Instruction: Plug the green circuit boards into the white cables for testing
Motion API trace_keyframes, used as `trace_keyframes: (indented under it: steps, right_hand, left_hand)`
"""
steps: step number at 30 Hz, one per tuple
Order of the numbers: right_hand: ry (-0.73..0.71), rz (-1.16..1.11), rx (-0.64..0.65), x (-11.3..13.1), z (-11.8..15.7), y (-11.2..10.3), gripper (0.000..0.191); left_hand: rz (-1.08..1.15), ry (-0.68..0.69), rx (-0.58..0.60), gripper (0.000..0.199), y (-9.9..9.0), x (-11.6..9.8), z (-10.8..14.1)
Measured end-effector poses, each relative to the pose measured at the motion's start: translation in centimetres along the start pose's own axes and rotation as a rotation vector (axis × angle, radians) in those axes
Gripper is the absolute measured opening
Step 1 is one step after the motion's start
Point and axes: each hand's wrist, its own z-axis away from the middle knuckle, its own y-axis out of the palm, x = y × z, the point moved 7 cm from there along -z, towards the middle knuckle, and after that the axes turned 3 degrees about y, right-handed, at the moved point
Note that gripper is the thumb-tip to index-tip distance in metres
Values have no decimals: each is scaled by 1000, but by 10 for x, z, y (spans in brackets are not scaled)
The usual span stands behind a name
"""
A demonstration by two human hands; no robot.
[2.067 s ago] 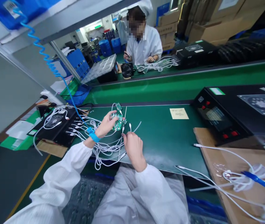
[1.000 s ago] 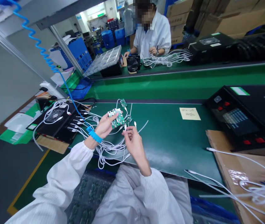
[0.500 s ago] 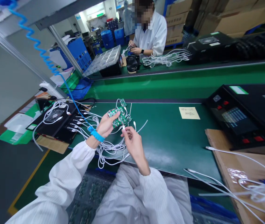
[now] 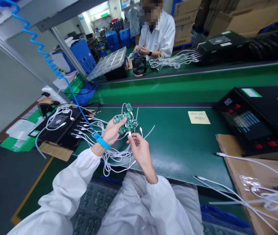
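My left hand [image 4: 113,131] is closed on a green circuit board [image 4: 125,123], thumb across its top face, holding it above the bench. A blue wrist strap [image 4: 102,142] circles that wrist. With fingertips pinched, my right hand [image 4: 139,145] grips a white cable plug [image 4: 129,133] at the board's lower edge; how deep the plug sits cannot be made out. A smaller green board [image 4: 129,107] hangs by wires off the far side of the larger one. Bundled white cables [image 4: 116,156] lie under and beside both hands.
At left, a black box [image 4: 60,125] has several white cables plugged in. A black device with a lit display [image 4: 251,121] stands at right on cardboard [image 4: 229,143]. A yellow note [image 4: 199,117] lies on the green bench [image 4: 173,147]. Across the barrier, a co-worker [image 4: 158,36] handles a cable.
My hands and the board stay almost in place. The camera view shifts very slightly. Across the bench, the co-worker's hands have moved a little.
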Motion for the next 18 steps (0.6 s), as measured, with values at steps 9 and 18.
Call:
trace_keyframes:
  steps: [9,18]
  right_hand:
    - [3,-24,-23,-3,0,0,31]
    - [-14,4,-4,-2,-2,0,30]
  left_hand:
    - [-177,195,-24,48,-3,-11,1]
    - [-222,227,-8,49,-5,-9,-6]
